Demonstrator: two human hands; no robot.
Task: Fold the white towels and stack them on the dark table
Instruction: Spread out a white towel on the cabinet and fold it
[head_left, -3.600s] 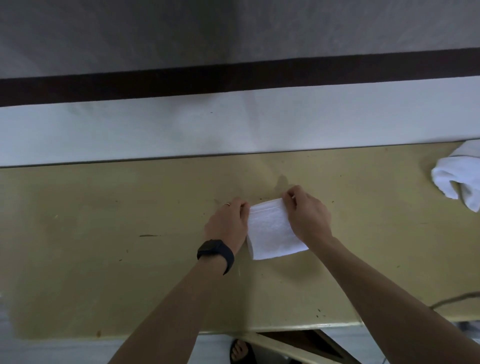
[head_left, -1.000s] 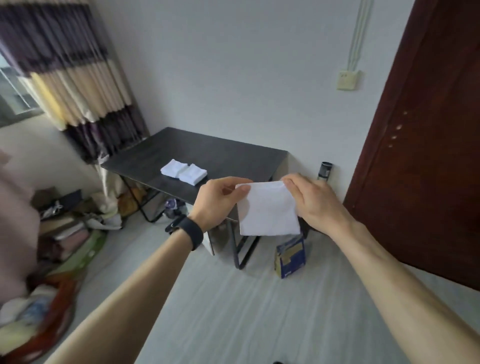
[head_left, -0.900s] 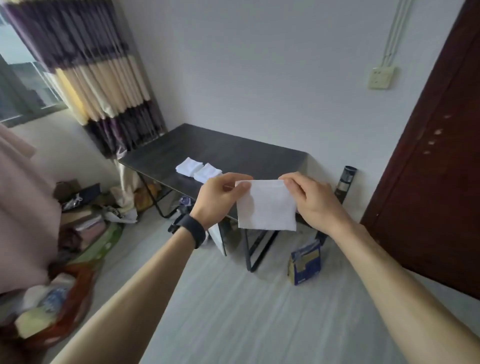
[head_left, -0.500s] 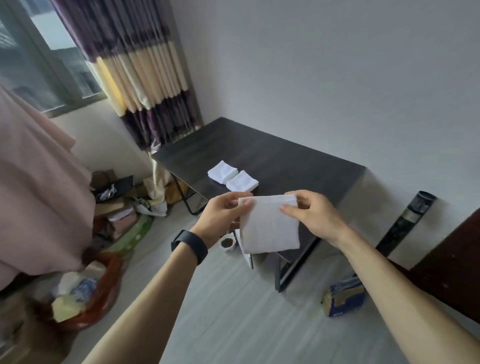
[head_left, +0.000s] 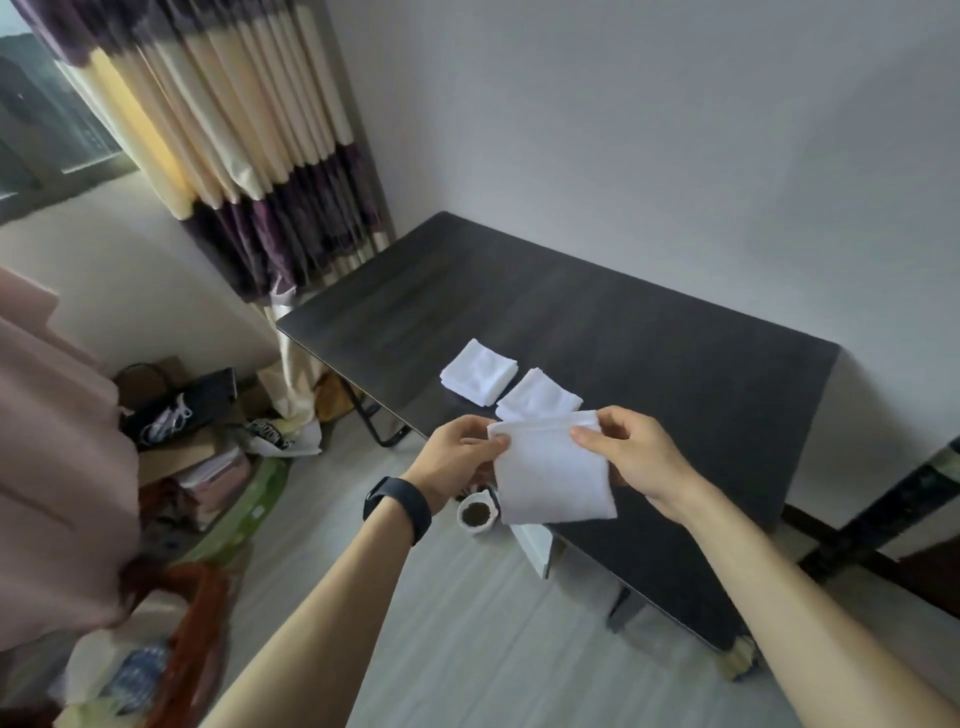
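Above the dark table (head_left: 649, 332) (two folded towels (head_left: 480, 371) on it), left hand (head_left: 451, 460) and right hand (head_left: 636, 449) pinch a white towel (head_left: 550, 480).

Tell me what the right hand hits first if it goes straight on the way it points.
Probably the nearer folded towel on the dark table; the right hand, pinching the held towel, points that way, though depth is unclear.

Soft daylight entered from the window (head_left: 47, 135) at upper left; the table (head_left: 623, 338) cast a faint shadow on the wall (head_left: 675, 130). Wide-angle distortion bent the edges; lower-left clutter (head_left: 156, 665) was blurred.
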